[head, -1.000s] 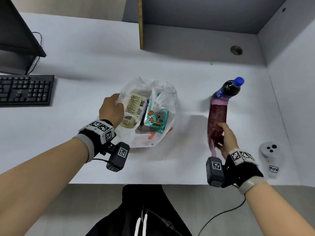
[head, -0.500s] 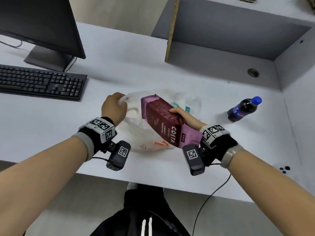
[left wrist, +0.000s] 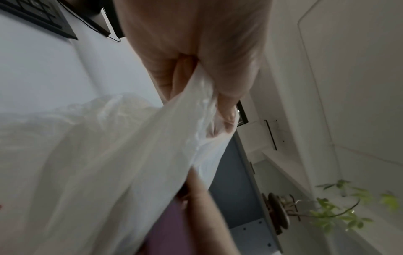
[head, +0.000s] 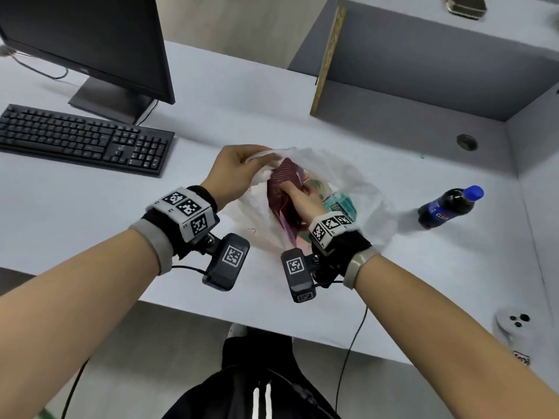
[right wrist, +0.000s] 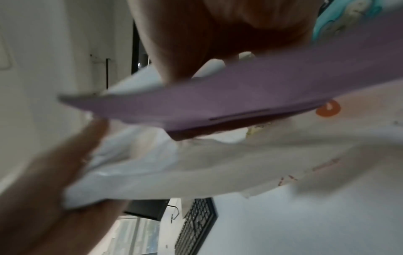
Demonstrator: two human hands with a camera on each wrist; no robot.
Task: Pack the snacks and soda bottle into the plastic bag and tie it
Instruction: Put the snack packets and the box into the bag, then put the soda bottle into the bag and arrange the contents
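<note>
The right hand [head: 298, 198] is gripping the maroon packet [head: 282, 179] inside the plastic bag [head: 357, 189] (left hand [head: 234, 173] pinching its rim), the soda bottle [head: 447, 207] lying to its right, cap pointing away.

The plastic bag [head: 357, 176] is thin, translucent white film, crinkled and faintly glossy. The maroon coffee pouch [head: 284, 179] looks matt. The soda bottle [head: 447, 207] is glossy clear plastic. The counter [head: 211, 122] is smooth, matt white; the keyboard [head: 84, 137] matt black plastic.

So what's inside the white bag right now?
Inside the plastic bag: a maroon coffee pack held by the right hand, a teal snack and a pale packet. Anything beneath them is covered. The soda bottle is outside.
</note>
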